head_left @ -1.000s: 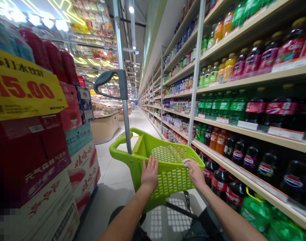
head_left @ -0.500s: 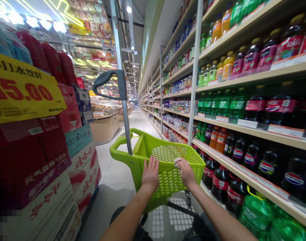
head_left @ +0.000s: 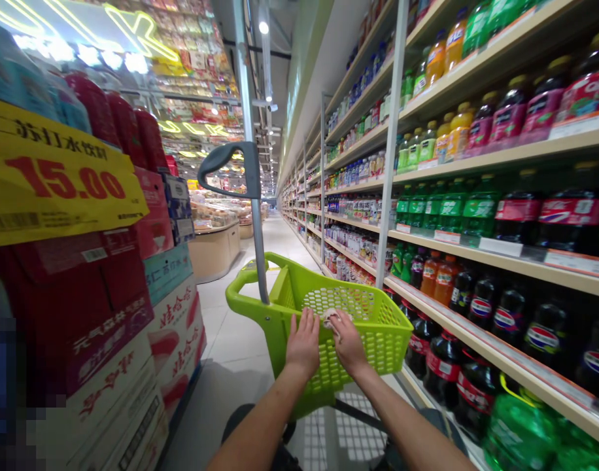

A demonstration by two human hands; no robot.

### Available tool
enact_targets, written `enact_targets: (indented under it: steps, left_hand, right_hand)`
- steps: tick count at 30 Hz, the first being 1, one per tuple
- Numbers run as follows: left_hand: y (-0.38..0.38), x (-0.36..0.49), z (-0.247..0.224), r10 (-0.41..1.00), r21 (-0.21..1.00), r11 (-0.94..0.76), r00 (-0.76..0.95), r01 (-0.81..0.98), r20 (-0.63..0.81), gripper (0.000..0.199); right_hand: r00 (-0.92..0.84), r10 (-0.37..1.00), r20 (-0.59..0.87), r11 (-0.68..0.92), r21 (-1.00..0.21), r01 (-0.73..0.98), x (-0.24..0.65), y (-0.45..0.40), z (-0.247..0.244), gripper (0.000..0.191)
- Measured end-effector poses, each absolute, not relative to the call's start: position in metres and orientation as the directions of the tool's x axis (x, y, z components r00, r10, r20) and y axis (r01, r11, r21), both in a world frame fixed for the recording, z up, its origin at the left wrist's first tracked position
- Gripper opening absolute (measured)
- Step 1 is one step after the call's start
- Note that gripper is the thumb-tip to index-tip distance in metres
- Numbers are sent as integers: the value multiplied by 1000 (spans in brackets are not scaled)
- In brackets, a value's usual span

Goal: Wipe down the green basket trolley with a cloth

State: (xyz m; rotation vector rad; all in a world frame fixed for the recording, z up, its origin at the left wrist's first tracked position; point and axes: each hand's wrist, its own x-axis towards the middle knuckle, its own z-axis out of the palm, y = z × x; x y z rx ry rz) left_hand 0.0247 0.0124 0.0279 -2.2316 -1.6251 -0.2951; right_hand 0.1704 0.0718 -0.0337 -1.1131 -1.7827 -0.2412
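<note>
In front of me stands a lime-green plastic shopping basket (head_left: 378,353) with slotted walls. A metal pole (head_left: 259,242) with a grey grip (head_left: 253,170) rises from its left end. My left hand (head_left: 303,343) lies on the near rim, its fingers stretched out over the edge and nothing visible in them. Just to its right, my right hand (head_left: 347,340) is closed on a crumpled whitish cloth (head_left: 329,316) at the same rim. Part of the cloth is hidden under the fingers.
Shelves of bottled drinks (head_left: 476,209) line the right side, close to the basket. Stacked drink cartons (head_left: 176,327) with a yellow price sign (head_left: 64,176) stand on the left. The tiled aisle (head_left: 274,229) runs ahead, past a rounded display counter (head_left: 216,252).
My right hand has slid left along the rim with the cloth, closer to my left hand. My left hand stays at the rim. The whole view has shifted slightly.
</note>
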Motion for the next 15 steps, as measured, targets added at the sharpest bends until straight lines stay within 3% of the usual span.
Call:
enact_targets:
  steps: [7, 15]
  left_hand:
    - [9, -6, 31, 824, -165, -177, 238, 970, 514, 61]
    - [-1, -26, 47, 778, -108, -227, 247, 968, 578, 59]
  right_hand:
    - [44, 572, 819, 444, -354, 823, 219, 78, -47, 40]
    - [-121, 563, 818, 615, -316, 723, 138, 66, -23, 43]
